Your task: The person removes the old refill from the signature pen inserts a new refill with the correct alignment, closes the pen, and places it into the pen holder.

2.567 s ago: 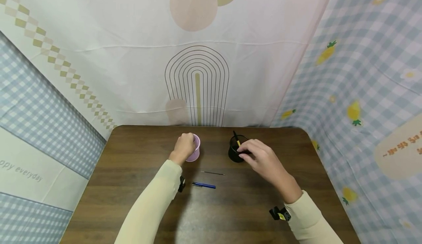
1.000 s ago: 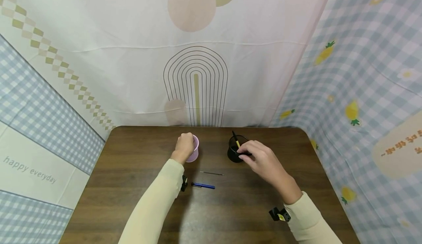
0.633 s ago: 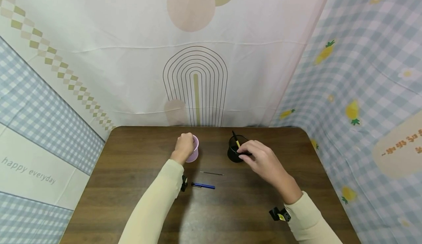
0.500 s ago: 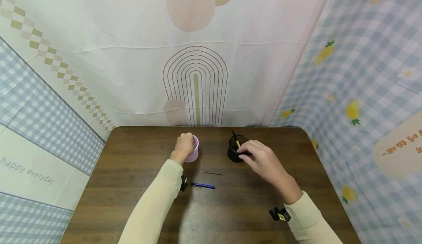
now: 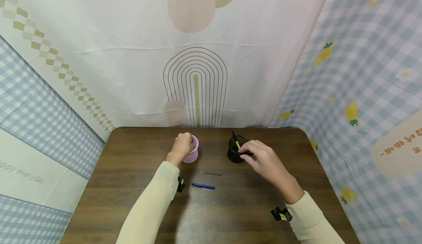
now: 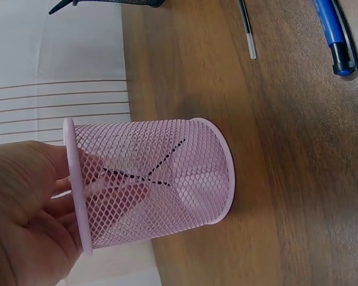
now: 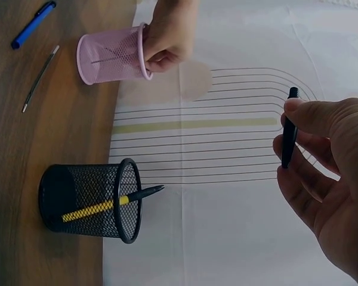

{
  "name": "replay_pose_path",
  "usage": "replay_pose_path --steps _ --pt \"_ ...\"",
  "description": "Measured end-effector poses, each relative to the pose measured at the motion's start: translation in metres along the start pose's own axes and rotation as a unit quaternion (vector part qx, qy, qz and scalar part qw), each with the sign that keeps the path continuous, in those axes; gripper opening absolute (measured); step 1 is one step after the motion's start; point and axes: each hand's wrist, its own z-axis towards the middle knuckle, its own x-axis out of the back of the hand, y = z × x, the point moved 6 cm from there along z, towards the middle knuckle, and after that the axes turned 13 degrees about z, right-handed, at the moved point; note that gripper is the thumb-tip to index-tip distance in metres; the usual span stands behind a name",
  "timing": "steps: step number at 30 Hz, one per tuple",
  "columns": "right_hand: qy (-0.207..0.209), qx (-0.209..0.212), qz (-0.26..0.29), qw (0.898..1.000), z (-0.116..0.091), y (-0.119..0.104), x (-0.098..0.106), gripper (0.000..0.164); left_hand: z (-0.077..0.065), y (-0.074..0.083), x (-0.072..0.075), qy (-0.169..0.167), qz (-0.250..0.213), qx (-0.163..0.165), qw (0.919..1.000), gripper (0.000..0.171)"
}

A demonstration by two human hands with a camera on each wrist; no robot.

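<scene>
In the head view my left hand [image 5: 182,144] reaches over the rim into the pink mesh pen cup [image 6: 155,179], fingers bent inside it. Through the mesh in the left wrist view, thin dark rod-like pieces [image 6: 137,176] lie by the fingertips; I cannot tell whether the fingers hold one. My right hand [image 7: 328,173] pinches a short black pen barrel part [image 7: 289,131] with a threaded end, between thumb and fingers. In the head view that hand is by the black mesh pen cup [image 7: 83,199], where a yellow and black pen [image 7: 101,208] leans.
On the brown wooden table [image 5: 230,218], a thin pen refill [image 5: 212,173] and a blue pen [image 5: 203,186] lie in front of and between the cups. A patterned cloth [image 5: 138,71] hangs behind the table, with checked cloth on both sides.
My left hand and forearm have shifted slightly left, and the pink cup has moved a little with them. The right hand stays almost still, still pinching the black pen part.
</scene>
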Motion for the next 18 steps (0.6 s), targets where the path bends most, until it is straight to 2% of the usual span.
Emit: replay_pose_path --steps 3,8,14,18 --pt "0.002 -0.004 -0.001 1.0 0.0 0.0 0.002 0.023 -0.002 0.0 0.002 0.006 -0.008 -0.008 0.9999 0.027" --pt "0.006 -0.004 -0.003 1.0 0.0 0.001 0.003 0.024 -0.006 0.001 0.006 0.027 -0.009 -0.034 0.999 0.018" --pt "0.009 -0.002 -0.003 1.0 0.001 0.001 0.005 0.025 -0.012 0.007 0.018 0.089 -0.018 -0.072 0.9933 0.005" --pt "0.01 -0.002 -0.001 1.0 0.001 0.001 0.006 0.024 -0.016 0.011 0.026 0.135 -0.02 -0.094 0.9862 0.006"
